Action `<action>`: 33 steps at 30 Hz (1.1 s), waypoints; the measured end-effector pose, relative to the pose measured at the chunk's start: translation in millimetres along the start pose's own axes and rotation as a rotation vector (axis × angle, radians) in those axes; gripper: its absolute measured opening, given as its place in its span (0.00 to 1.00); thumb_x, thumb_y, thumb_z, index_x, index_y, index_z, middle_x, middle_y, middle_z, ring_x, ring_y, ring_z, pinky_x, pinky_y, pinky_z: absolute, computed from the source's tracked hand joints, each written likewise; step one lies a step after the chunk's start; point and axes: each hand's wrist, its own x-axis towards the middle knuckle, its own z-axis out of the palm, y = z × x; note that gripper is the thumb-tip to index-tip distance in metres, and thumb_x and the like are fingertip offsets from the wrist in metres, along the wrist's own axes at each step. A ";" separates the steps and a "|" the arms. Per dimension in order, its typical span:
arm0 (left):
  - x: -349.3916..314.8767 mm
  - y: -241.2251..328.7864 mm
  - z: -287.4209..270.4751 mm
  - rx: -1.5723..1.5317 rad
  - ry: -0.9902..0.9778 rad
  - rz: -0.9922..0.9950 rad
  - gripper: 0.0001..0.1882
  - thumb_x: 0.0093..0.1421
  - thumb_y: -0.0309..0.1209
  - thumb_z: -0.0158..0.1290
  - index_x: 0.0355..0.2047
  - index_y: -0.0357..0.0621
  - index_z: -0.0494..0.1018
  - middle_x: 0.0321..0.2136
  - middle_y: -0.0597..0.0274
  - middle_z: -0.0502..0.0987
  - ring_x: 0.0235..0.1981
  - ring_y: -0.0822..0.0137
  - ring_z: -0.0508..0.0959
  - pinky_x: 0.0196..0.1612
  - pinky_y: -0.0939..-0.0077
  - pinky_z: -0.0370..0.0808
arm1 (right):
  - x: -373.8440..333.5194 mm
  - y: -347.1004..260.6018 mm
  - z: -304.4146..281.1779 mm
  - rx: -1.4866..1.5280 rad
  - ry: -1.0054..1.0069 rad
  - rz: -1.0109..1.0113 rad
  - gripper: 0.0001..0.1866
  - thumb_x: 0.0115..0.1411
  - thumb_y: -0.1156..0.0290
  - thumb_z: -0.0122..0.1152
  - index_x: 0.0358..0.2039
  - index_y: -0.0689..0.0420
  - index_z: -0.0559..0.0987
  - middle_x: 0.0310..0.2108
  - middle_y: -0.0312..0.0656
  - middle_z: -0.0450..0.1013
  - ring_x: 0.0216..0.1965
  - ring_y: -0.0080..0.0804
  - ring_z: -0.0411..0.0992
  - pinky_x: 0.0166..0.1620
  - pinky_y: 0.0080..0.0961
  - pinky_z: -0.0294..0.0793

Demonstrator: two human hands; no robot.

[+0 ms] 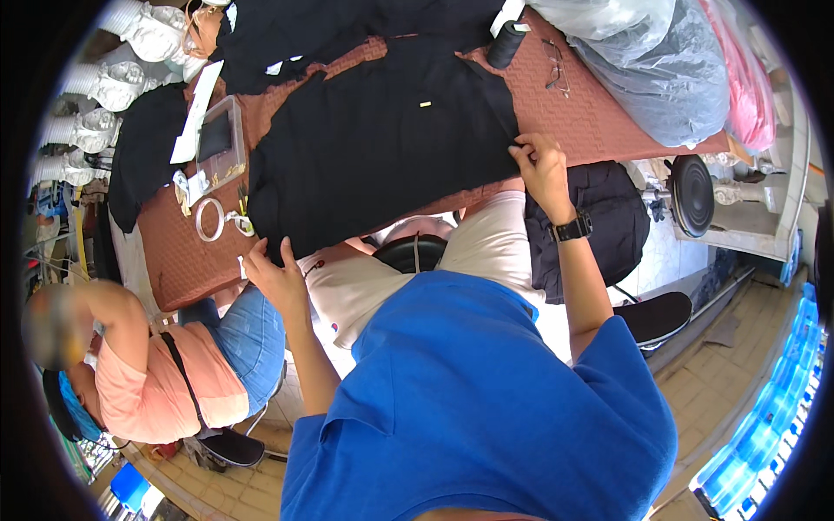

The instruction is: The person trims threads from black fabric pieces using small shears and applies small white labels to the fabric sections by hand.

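The large, flat black fabric panel [391, 130] lay across the table [165, 269] with its quilted reddish-brown cover, its lower side close to the near edge. The bare right hand [543, 169], a black watch [571, 228] on its wrist, had its fingers pinched together on the panel's right edge. The bare left hand [280, 280] was at the panel's lower left corner, thumb and forefinger apart at the tips; whether they gripped any fabric, I could not tell.

A pull from the right alone could have skewed or creased the panel, since the left corner seemed less firmly held. Drawn too far toward the body, it could have slid off the edge. The small pale tag [425, 104] on its surface might have slipped away if it was loose.

Above the panel, more black fabric [321, 22] crowded close, dark on dark, so layers might have been confused or dragged along. At its upper right stood a black thread cone [502, 48], easily toppled by a sweep, with thin-framed eyeglasses [556, 74] beyond. Left of it, a clear plastic box [233, 161] and a white ring [201, 221] limited sideways spreading.
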 end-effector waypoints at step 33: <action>29.5 52.8 47.2 -1.724 -0.856 -0.761 0.40 0.73 0.57 0.42 0.68 0.31 0.61 0.63 0.44 0.71 0.60 0.50 0.76 0.63 0.56 0.74 | -37.9 -228.0 33.4 0.506 -0.654 -0.514 0.06 0.67 0.70 0.57 0.41 0.58 0.74 0.34 0.47 0.75 0.32 0.50 0.78 0.32 0.41 0.76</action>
